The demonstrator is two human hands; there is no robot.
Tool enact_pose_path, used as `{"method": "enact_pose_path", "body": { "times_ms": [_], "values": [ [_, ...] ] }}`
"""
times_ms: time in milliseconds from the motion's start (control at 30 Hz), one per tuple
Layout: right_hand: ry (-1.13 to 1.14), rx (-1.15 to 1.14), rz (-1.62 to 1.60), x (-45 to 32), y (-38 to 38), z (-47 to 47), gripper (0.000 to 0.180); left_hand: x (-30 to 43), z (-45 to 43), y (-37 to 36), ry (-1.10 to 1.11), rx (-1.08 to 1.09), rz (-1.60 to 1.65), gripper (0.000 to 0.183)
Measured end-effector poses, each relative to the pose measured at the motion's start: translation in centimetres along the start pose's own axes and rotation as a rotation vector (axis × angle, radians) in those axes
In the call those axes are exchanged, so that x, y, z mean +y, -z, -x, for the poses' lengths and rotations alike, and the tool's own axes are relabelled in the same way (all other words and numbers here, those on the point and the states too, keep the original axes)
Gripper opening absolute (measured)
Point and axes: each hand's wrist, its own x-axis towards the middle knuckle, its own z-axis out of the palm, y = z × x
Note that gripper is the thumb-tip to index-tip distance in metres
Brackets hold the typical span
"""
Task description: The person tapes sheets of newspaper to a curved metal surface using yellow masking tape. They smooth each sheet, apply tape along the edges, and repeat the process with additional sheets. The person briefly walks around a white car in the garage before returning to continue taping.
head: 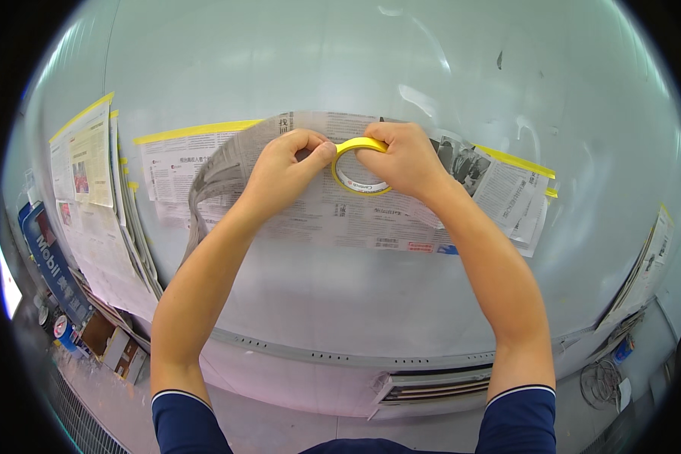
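Note:
My right hand (408,156) grips a roll of yellow masking tape (366,190), with its thumb inside the ring. Beside it, my left hand (292,170) pinches the free end of the tape between thumb and forefinger, close to the roll. A loose newspaper sheet (312,221) hangs behind both hands, and its left part curls away from the wall. Whether fingers also hold its top edge is hidden. More newspaper (173,176) is fixed behind it, with a yellow tape strip (198,130) along the top edge at left and another strip (513,159) at right.
Smooth pale metal wall (340,295) fills the view ahead. Layers of taped newspaper (91,187) hang at the left, others (650,255) at the far right. Low down are a louvred vent (437,389), a blue sign board (54,264), a cardboard box (123,354), cans (65,332) and a wire coil (598,386).

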Motion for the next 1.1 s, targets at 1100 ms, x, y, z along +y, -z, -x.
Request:
{"method": "enact_pose_path", "body": {
  "times_ms": [1100],
  "values": [
    [-0.302, 0.31, -0.372, 11.4, 16.5, 8.7, 0.031, -15.3, -1.0, 25.9, 0.256, 0.735, 0.126, 0.016]
  ]
}}
